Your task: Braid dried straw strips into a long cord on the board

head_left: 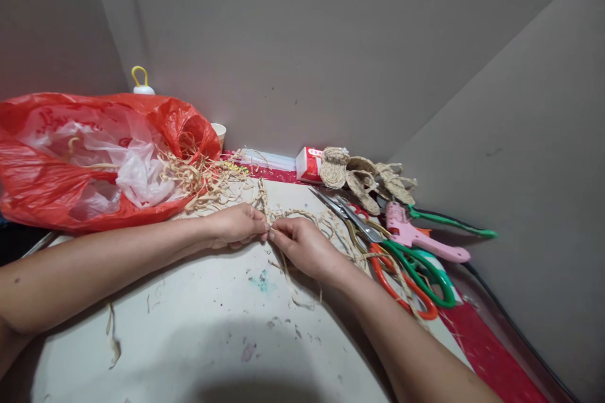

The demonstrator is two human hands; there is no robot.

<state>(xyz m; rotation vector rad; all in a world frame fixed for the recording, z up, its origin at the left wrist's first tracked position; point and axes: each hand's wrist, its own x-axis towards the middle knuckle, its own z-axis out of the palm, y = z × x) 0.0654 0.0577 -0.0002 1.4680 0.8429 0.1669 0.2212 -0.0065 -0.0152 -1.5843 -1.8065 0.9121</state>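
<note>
My left hand (243, 225) and my right hand (297, 242) meet above the middle of the white board. Both are closed, thumbs and fingertips pinching a braided straw cord (261, 196) where they come together. One part of the cord rises behind my left fingers, while loops of braid run off to the right behind my right hand. Thin loose strands hang below my fingertips. The exact spot being pinched is partly hidden by the fingers.
On the left lies a red plastic bag (57, 195) with loose straw (201, 179) spilling out. At right are scissors (425, 271), a pink glue gun (416, 233), woven straw pieces (362, 179) and a red-and-white box (309, 164). A paper cup (220, 132) stands behind. Grey panels enclose the board (198, 327).
</note>
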